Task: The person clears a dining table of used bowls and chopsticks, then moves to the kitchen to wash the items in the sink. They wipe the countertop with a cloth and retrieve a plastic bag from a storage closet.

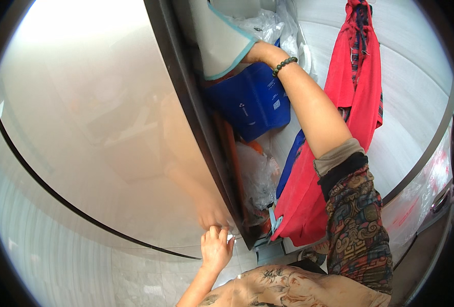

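Observation:
Curled over the lower edge of a glossy beige panel (108, 126) with a dark frame, my left hand (216, 247) holds it near its corner. The panel mirrors a hand and forearm. My right hand (254, 52), a beaded bracelet on its wrist, reaches behind a white sheet-like item (221, 42) with teal trim; its fingers are hidden, so its grip cannot be told. Just below that wrist is a blue pouch (250, 101) bearing white print. Crumpled clear plastic bags (267, 25) lie beyond the hand.
Red garments (355, 76) with plaid lining hang to the right of the panel. Beside its dark frame (188, 99) sit more clear plastic bags (255, 172) and an orange item. A light blue clip (275, 223) is at the red cloth's lower end. Pale tiled floor (142, 276) shows below.

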`<action>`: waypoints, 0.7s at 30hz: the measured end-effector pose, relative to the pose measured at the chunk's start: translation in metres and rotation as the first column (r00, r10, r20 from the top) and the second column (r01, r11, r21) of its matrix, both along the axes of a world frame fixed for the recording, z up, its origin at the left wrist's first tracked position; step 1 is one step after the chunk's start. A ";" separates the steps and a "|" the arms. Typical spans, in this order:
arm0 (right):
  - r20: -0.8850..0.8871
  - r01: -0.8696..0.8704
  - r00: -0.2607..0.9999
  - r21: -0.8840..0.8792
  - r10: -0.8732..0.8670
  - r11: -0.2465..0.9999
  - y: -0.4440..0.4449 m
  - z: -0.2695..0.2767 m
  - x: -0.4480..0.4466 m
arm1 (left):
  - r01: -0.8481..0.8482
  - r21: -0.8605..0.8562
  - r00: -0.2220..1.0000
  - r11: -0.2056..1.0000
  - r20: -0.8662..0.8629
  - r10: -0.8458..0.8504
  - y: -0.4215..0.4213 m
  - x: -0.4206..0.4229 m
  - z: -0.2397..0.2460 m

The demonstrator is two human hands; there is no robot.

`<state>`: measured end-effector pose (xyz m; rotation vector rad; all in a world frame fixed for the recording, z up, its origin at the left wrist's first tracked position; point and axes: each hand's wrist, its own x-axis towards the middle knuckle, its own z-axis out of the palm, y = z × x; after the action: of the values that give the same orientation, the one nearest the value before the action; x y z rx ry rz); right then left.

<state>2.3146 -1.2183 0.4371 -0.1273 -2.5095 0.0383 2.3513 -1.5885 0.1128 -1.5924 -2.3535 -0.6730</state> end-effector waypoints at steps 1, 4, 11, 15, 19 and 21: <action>0.006 -0.018 1.000 0.095 0.017 0.995 0.003 -0.003 -0.001 | -0.001 -0.004 1.000 1.000 0.001 0.001 0.001 0.001 0.000; 0.148 -0.009 0.989 0.236 -0.027 0.972 -0.022 -0.009 0.001 | -0.016 -0.001 1.000 1.000 -0.017 0.016 -0.001 0.000 0.001; 0.201 0.091 0.970 0.234 -0.139 0.968 -0.022 -0.028 -0.041 | -0.020 0.001 1.000 1.000 0.002 0.020 0.002 0.000 -0.005; 0.353 0.038 0.929 0.205 -0.110 0.978 -0.023 -0.022 -0.046 | -0.027 0.005 0.999 1.000 0.018 0.027 0.002 0.003 -0.006; 0.250 -0.029 0.968 0.226 -0.029 0.974 -0.049 -0.014 -0.005 | -0.010 -0.008 0.999 1.000 0.045 0.011 0.008 0.003 -0.001; 0.107 -0.067 0.993 0.229 0.044 0.971 -0.062 -0.029 0.002 | -0.037 -0.032 0.996 0.999 0.081 0.040 0.008 0.001 -0.001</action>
<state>2.3161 -1.2805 0.4078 0.0384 -2.5962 -0.2443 2.3520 -1.5808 0.1120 -1.5560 -2.4570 -0.7104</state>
